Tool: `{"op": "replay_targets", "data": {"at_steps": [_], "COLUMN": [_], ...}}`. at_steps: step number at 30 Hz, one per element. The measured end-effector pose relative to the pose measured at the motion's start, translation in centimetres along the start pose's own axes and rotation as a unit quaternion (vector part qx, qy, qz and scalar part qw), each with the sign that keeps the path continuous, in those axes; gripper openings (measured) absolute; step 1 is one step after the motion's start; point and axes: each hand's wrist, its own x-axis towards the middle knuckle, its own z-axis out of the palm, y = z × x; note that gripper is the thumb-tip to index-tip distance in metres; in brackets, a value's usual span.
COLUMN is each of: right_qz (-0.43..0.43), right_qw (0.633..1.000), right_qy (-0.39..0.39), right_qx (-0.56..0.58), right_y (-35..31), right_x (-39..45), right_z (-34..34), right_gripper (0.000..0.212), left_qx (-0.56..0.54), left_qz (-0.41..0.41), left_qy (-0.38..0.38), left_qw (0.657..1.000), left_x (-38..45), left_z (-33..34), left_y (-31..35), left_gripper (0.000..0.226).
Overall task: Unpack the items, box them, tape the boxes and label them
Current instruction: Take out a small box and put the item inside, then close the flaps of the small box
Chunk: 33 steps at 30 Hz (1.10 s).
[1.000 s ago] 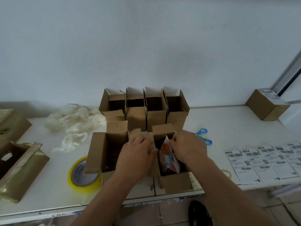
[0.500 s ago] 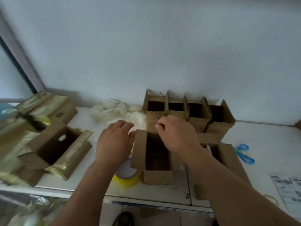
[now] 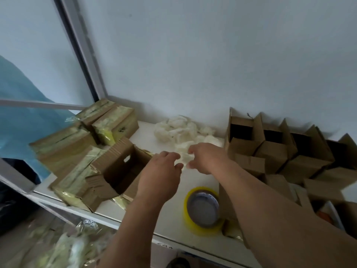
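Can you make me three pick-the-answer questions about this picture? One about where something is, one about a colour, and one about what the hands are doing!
1. Where is the tape roll?
A. On the table near the front edge
B. Inside an open box
C. On the floor

2. What colour is the tape roll's outer edge?
A. Red
B. Yellow
C. Green

3. What are the left hand and right hand doing?
A. Cutting with scissors
B. Resting flat on the wall
C. Reaching to a piece of white packing filler

Answers:
1. A, it lies flat on the white table, between the two forearms.
2. B, the rim around it is bright yellow.
3. C, both hands' fingers meet at a white piece by the white filler pile; how firmly they hold it is too blurred to tell.
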Motion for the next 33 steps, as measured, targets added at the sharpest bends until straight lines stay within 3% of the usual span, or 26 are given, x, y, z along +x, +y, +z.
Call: {"op": "replay_targets", "data": {"at_steps": [3,8,12,17,23,28,33], "right_qz": [-0.023,-0.037,-0.024,-0.045,-0.031,-0.026,0.027], "right_qw": [0.999,0.998,0.997,0.998,0.989,0.976,0.931], "right_qy": [-0.039,-0.052,-0.068,-0.020,0.027,0.081,0.164], "right_qx": [0.004,-0.014,-0.023,-0.030,0.141,0.201,0.324], "right_y": [-0.9,-1.7,-2.0,-1.6,-1.0,0.4,4.3], "right_x": [2.1,4.2,4.6,4.1,2.6,-0.1,-5.5], "right_z": [1.3,3.0,4.1,4.5,1.7,-1.5,-3.8], "right_gripper": [0.066,0.074,0.056,0.030,0.029,0.032,0.025], "left_qx": [-0.011,-0.042,-0.058,-0.063,-0.027,-0.037,-0.084], "left_qz": [-0.007,-0.023,-0.036,-0.046,-0.038,-0.037,-0.017], "left_qy": [-0.003,-0.017,-0.020,-0.025,-0.028,-0.007,0.040], "left_qw": [1.000,0.999,0.997,0.997,0.998,0.999,0.996], "left_x": [0.4,0.6,0.9,1.0,1.0,0.7,0.0], "left_z": [0.0,0.0,-0.2,-0.2,-0.1,-0.3,-1.1], "left_y": [-0.5,-1.2,-1.3,-1.2,-0.2,1.6,4.8], "left_gripper": [0.035,0.035,0.033,0.033,0.034,0.032,0.026]}}
